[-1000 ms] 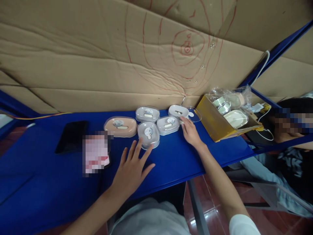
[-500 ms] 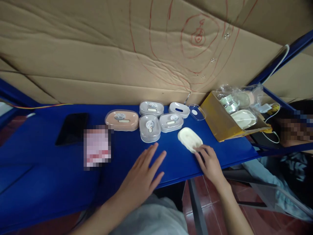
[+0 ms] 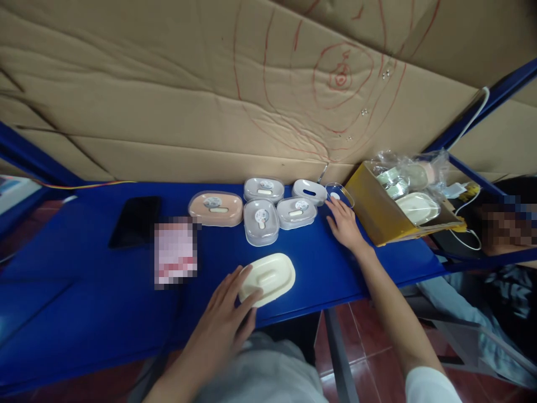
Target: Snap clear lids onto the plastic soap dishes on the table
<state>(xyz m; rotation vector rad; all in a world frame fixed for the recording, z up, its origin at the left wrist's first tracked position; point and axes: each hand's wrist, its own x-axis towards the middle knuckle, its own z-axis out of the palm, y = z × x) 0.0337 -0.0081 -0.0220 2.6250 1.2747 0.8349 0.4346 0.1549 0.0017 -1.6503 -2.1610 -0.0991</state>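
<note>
My left hand rests on the near end of a cream oval soap dish lying near the front edge of the blue table, its fingers curled round the dish's rim. My right hand reaches to the back of the table, fingers stretched out and touching a clear plastic lid. Next to the lid lies a white dish base. Left of it stand grey lidded dishes and a peach lidded dish.
A yellow cardboard box with bagged dishes stands at the right. A black phone and a blurred card lie at the left. A cardboard wall backs the table. Another person sits at the far right.
The cream dish moved from the right of the table to the front middle, now under my left hand. My right hand left it and reached back to the clear lid.
</note>
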